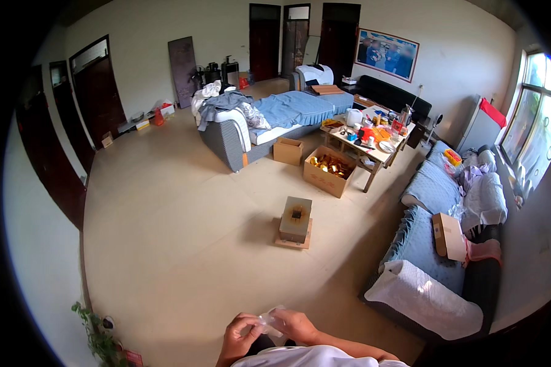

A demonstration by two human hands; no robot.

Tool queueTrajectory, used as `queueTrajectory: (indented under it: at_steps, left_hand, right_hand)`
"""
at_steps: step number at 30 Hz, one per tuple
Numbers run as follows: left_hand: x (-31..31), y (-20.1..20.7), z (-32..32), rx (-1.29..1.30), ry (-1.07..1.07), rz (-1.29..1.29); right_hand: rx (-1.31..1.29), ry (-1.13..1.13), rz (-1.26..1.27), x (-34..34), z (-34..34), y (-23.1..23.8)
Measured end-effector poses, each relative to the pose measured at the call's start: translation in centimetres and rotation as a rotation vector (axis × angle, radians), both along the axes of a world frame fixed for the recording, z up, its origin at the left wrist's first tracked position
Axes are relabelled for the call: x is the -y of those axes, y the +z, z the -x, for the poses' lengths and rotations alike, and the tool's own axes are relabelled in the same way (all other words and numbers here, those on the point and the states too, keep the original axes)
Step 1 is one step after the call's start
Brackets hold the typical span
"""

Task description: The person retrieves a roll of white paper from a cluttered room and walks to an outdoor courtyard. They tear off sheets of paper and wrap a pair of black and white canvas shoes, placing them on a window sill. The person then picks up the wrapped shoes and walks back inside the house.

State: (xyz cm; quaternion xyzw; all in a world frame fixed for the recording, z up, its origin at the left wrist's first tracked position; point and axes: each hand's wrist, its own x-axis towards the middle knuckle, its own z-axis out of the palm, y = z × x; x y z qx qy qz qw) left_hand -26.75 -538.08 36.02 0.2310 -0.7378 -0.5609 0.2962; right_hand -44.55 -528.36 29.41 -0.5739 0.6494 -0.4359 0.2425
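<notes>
Close to my body at the lower edge, my left hand point(243, 333) pinches one side of a small piece of clear plastic point(270, 325), which looks like a thin bag or film. From the other side my right hand point(295, 325) has its fingers closed on the same plastic. The two hands are almost together, and the plastic bunches up between them. Whether anything lies inside it, I cannot tell. Farther ahead on the floor stands a box point(296, 220) with a dark square hole and a brown stain on top, resting on a flat wooden base point(294, 244).
A large carton point(326, 181) of shiny gold pieces and a smaller carton point(288, 151) stand by a cluttered table point(373, 153). A blue-covered sofa point(425, 244) with an opened carton point(448, 237) runs along the right. A plant point(98, 333) grows at the lower left.
</notes>
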Motion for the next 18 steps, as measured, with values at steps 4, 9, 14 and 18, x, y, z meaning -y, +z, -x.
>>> queueTrajectory:
  at_steps: [4, 9, 14, 18]
  left_hand:
    - [6.9, -1.5, 4.8, 0.114, 0.107, 0.003]
    - [16.3, -1.3, 13.7, 0.095, -0.152, 0.06]
    - [22.1, -1.9, 25.5, 0.1, -0.449, -0.019]
    - [23.1, -2.3, 34.6, 0.139, -0.703, 0.038]
  right_hand:
    - [0.044, -0.177, -0.073, 3.9, 5.1, -0.4]
    - [0.204, -0.371, -0.109, 7.9, 11.0, 0.4]
    - [0.06, -0.574, -0.005, 10.9, 17.3, 2.5]
    - [0.09, -0.716, 0.033, 11.3, 23.0, 0.9]
